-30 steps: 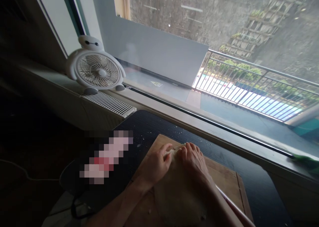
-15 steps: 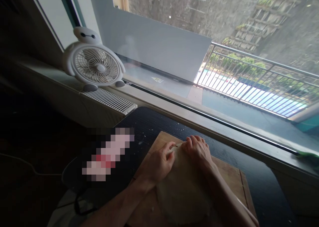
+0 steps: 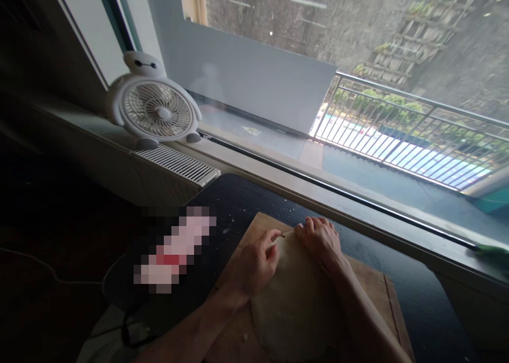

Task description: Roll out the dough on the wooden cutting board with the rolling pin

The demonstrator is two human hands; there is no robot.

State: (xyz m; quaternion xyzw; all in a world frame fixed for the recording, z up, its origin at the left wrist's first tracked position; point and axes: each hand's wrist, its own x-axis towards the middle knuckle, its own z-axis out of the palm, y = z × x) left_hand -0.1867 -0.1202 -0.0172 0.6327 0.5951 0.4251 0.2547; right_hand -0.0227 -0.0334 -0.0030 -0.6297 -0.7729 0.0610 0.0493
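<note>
A thin, pale, rounded sheet of dough (image 3: 296, 299) lay flat on a light-brown wooden board (image 3: 369, 281) on a black, wood-grained worktop (image 3: 429, 310) flecked with white specks (image 3: 233, 219). The left hand (image 3: 256, 262) curled at the sheet's far edge; the right hand (image 3: 321, 239) lay over that edge; whether either gripped it could not be told. A white, round-bodied fan (image 3: 162, 113) stood on a slatted white radiator (image 3: 181, 165) beside a large glass window (image 3: 254, 81).

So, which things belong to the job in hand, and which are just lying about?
In the job:
pale, flat, dough-like sheet
brown rectangular wooden board beneath it
black rounded-corner table

Apparently just about:
white figure-shaped fan
white slatted radiator
thin pale cable
</note>
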